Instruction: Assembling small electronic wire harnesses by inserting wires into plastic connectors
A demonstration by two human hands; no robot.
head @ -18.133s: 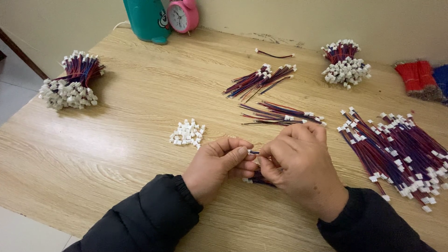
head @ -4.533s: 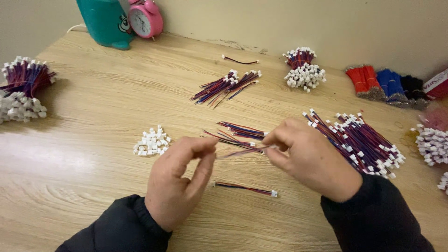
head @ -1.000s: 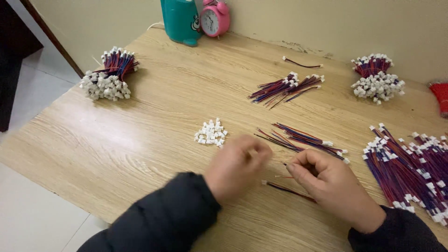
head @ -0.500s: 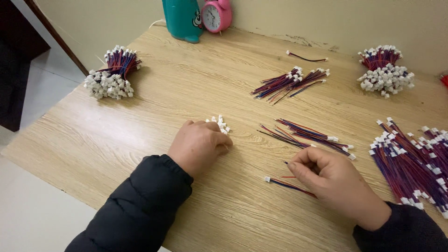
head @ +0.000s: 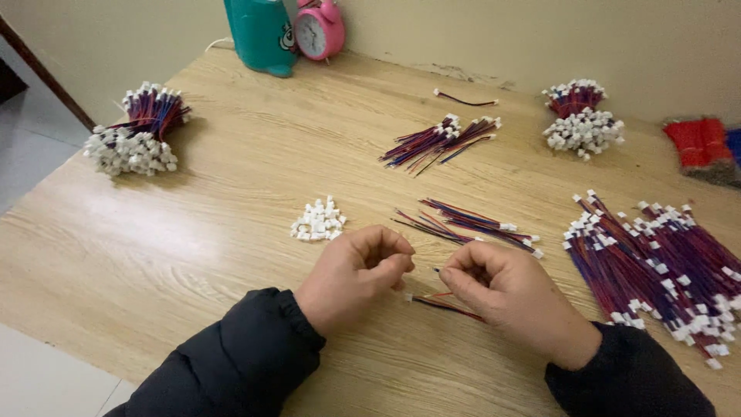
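My left hand (head: 356, 274) rests on the wooden table (head: 231, 154) with its fingers pinched together, apparently on a small white connector; the piece itself is hidden. My right hand (head: 502, 289) is beside it, fingertips pinched on the end of a thin red-and-blue wire (head: 448, 305) that trails under the hand. The two hands nearly touch. A small pile of white connectors (head: 318, 220) lies just beyond my left hand. A few loose wires (head: 471, 222) lie beyond my right hand.
A large spread of wires with white plugs (head: 656, 266) lies at the right. Bundles sit at far left (head: 135, 135), far centre (head: 440, 140) and far right (head: 583, 116). A teal container (head: 261, 35) and pink alarm clock (head: 318, 32) stand by the wall.
My left hand has come back from the pile of white connectors to meet my right hand. The right hand has kept hold of the wire.
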